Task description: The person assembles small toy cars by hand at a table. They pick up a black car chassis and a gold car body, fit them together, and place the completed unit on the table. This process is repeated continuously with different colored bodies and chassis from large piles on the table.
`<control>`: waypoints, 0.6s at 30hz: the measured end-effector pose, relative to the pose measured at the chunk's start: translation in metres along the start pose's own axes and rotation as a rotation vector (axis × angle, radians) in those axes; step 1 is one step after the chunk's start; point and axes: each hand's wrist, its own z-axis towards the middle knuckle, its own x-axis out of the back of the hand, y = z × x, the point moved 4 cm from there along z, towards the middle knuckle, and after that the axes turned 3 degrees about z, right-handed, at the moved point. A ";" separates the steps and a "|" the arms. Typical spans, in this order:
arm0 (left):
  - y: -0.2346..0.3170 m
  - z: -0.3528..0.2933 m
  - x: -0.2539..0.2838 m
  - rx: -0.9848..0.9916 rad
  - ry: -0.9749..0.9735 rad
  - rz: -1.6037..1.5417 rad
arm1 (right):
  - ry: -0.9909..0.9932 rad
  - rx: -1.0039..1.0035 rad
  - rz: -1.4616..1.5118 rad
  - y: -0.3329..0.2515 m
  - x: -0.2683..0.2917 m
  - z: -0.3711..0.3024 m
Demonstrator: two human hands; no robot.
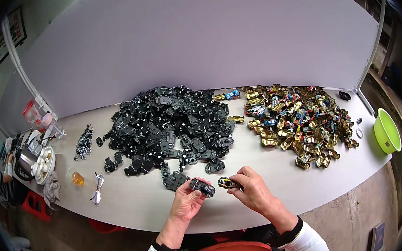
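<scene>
Between the fingers and thumb of my left hand point(187, 203) is a black toy car chassis point(202, 188), held near the table's front edge. My right hand point(256, 191) pinches a small toy car body point(229, 183), black with yellow, just right of the chassis and apart from it. A large heap of black toy car chassis point(172, 117) lies ahead of my left hand, some loose ones spilling toward it. Farther right spreads a heap of toy car bodies point(304, 121), mostly gold with some blue and red.
A pile of small shiny parts point(84, 143), a cup of amber drink point(77, 177) and eyeglasses point(98, 188) are on the left. Beyond them stands a tray of cups point(49, 161). A green basin point(387, 131) sits at the right edge. Another person point(2, 173) sits far left.
</scene>
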 end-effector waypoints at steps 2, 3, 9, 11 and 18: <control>-0.004 -0.001 0.001 0.011 0.006 0.011 | -0.009 0.023 -0.003 -0.002 -0.003 0.000; -0.004 -0.002 0.002 0.015 0.013 0.021 | -0.013 0.034 -0.004 -0.002 -0.005 0.000; -0.008 -0.009 0.000 0.081 -0.036 0.038 | -0.033 -0.027 0.078 0.003 -0.013 -0.006; -0.010 -0.011 -0.001 0.111 -0.039 0.004 | 0.002 0.006 0.033 0.004 -0.015 -0.006; -0.017 -0.016 0.008 0.145 -0.060 -0.017 | 0.022 0.083 0.078 -0.001 -0.023 -0.003</control>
